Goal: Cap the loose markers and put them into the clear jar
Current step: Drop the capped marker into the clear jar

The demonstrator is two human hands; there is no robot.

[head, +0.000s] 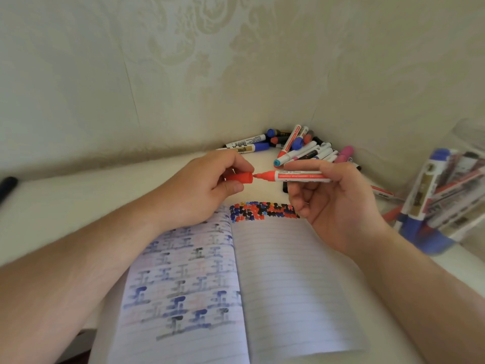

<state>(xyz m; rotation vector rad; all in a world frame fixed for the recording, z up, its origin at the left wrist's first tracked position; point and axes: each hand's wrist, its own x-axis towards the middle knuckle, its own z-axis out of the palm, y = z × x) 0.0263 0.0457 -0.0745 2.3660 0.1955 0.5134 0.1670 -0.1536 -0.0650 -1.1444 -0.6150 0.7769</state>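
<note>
Pale patterned wallpaper behind a white surface (pixel 78 195), meeting in a corner at 1 o'clock. Held at centre above the surface: red marker (pixel 299 176), uncapped, lying level, tip pointing to 9 o'clock, pinched along its barrel by the right hand (pixel 333 200). Just off the tip, almost touching: red cap (pixel 240 177), open end toward the marker, gripped in the curled fingers of the left hand (pixel 207 185). Beyond, at 12 to 1 o'clock, heaped in the corner: loose markers (pixel 301 148), red, blue, black, pink and teal ends. At 3 o'clock: clear jar (pixel 469 143), blurred, already filled with markers. Below the hands, at 6 o'clock: open lined notebook (pixel 288 285), ink dabs along the top of its right page, blue and black marks across the left. At 9 o'clock near the edge: dark object (pixel 8 186), too blurred to identify.
</note>
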